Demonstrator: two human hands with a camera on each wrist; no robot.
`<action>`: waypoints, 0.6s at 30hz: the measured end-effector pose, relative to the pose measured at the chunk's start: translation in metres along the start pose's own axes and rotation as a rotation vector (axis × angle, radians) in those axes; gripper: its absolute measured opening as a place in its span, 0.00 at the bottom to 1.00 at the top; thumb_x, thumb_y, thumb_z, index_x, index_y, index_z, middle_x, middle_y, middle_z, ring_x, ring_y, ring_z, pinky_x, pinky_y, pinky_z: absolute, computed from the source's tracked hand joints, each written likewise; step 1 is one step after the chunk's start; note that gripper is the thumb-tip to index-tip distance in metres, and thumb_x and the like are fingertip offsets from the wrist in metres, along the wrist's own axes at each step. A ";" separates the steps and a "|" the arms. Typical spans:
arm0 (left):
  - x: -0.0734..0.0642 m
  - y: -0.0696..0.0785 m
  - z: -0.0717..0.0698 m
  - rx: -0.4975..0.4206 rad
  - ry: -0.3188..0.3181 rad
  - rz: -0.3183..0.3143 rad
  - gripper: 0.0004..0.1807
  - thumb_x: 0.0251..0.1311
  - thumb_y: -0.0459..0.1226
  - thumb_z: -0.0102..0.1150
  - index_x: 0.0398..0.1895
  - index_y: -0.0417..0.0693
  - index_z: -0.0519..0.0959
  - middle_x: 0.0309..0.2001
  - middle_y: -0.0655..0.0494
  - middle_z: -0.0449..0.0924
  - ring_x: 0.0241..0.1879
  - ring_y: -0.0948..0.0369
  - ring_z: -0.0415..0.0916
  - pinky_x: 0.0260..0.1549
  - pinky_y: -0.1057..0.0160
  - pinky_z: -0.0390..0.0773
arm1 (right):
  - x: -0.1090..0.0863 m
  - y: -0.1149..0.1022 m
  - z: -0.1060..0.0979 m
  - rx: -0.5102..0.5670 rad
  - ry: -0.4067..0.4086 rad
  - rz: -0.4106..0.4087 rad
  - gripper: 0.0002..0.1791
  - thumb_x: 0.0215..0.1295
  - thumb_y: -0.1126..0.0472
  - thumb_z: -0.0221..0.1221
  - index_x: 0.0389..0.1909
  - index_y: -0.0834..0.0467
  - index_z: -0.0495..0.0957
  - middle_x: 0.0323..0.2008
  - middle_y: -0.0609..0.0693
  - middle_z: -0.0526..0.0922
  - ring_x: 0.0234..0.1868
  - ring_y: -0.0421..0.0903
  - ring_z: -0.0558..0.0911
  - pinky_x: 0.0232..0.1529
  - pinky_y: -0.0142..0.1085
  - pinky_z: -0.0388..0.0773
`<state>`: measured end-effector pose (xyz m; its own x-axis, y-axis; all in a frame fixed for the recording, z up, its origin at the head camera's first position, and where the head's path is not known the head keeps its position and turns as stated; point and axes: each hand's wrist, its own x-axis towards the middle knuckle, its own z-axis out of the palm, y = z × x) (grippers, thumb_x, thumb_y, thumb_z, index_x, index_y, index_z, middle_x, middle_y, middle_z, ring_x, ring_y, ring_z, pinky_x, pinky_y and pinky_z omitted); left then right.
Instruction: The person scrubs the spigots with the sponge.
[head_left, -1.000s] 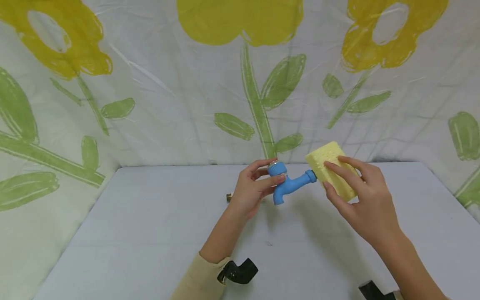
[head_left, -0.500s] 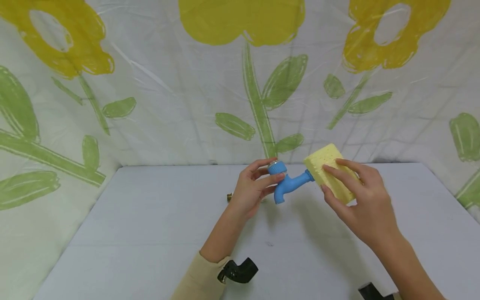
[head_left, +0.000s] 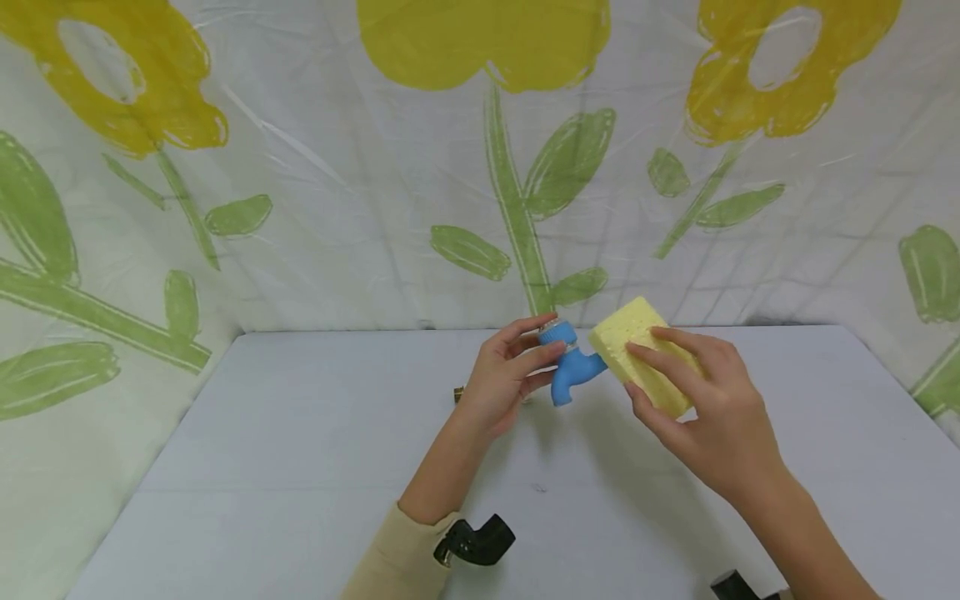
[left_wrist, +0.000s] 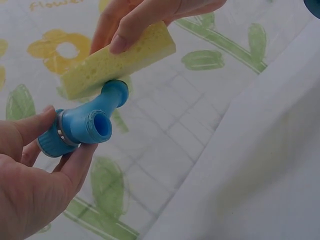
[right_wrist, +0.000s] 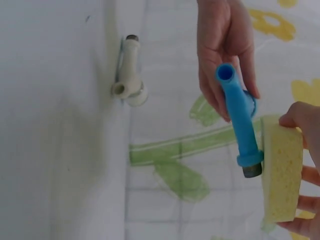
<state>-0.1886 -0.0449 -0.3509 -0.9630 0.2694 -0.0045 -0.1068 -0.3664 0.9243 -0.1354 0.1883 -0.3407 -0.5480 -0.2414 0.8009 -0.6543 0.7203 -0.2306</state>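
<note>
My left hand [head_left: 498, 379] grips a blue plastic tap [head_left: 576, 367] by its ribbed top, holding it above the table. The spout hangs down and the inlet pipe points right. A yellow sponge [head_left: 626, 333] is pinched between the thumb and fingers of my right hand [head_left: 716, 417]. In the left wrist view, the sponge [left_wrist: 140, 55] lies along the blue tap [left_wrist: 82, 122], against the inlet pipe. The right wrist view has the tap's dark threaded end [right_wrist: 252, 171] close beside the sponge [right_wrist: 282, 170]. From the head, the sponge covers that end.
A cream tap [right_wrist: 129, 75] with a dark threaded end lies on the white table [head_left: 300, 450]; in the head view my left hand mostly hides it. Behind the table hangs a white sheet [head_left: 337, 208] with painted flowers. Dark wrist cameras [head_left: 480, 540] sit on both forearms.
My right hand has moved the sponge left and slightly down along the inlet pipe, covering more of it. The left hand and the blue tap have hardly moved.
</note>
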 end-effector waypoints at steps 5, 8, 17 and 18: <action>0.000 0.001 0.000 -0.022 -0.018 0.007 0.25 0.75 0.25 0.56 0.73 0.35 0.72 0.45 0.55 0.79 0.42 0.62 0.85 0.45 0.65 0.89 | -0.001 0.000 0.003 -0.021 -0.001 -0.018 0.31 0.77 0.35 0.52 0.50 0.57 0.89 0.53 0.61 0.85 0.52 0.64 0.81 0.59 0.19 0.67; 0.000 0.000 0.000 -0.026 -0.016 0.003 0.24 0.76 0.26 0.56 0.73 0.36 0.73 0.46 0.54 0.79 0.43 0.61 0.85 0.46 0.64 0.89 | -0.001 0.001 0.003 -0.028 0.009 -0.009 0.30 0.77 0.36 0.51 0.51 0.57 0.89 0.54 0.61 0.86 0.53 0.65 0.81 0.56 0.22 0.69; 0.000 0.000 -0.001 -0.018 0.000 -0.003 0.24 0.76 0.26 0.56 0.72 0.37 0.74 0.48 0.52 0.79 0.44 0.61 0.85 0.47 0.64 0.89 | -0.002 -0.009 0.006 0.017 -0.039 0.002 0.30 0.79 0.37 0.51 0.51 0.57 0.88 0.54 0.62 0.84 0.54 0.64 0.79 0.65 0.16 0.62; 0.000 0.000 -0.001 -0.020 0.000 -0.003 0.24 0.76 0.26 0.56 0.72 0.37 0.74 0.48 0.52 0.78 0.44 0.61 0.85 0.47 0.64 0.89 | -0.001 -0.009 0.006 0.015 -0.036 0.001 0.30 0.79 0.37 0.51 0.51 0.57 0.88 0.54 0.62 0.84 0.54 0.64 0.79 0.65 0.16 0.62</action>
<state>-0.1887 -0.0454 -0.3516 -0.9627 0.2705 -0.0076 -0.1149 -0.3830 0.9166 -0.1322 0.1781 -0.3434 -0.5670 -0.2640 0.7803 -0.6614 0.7105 -0.2402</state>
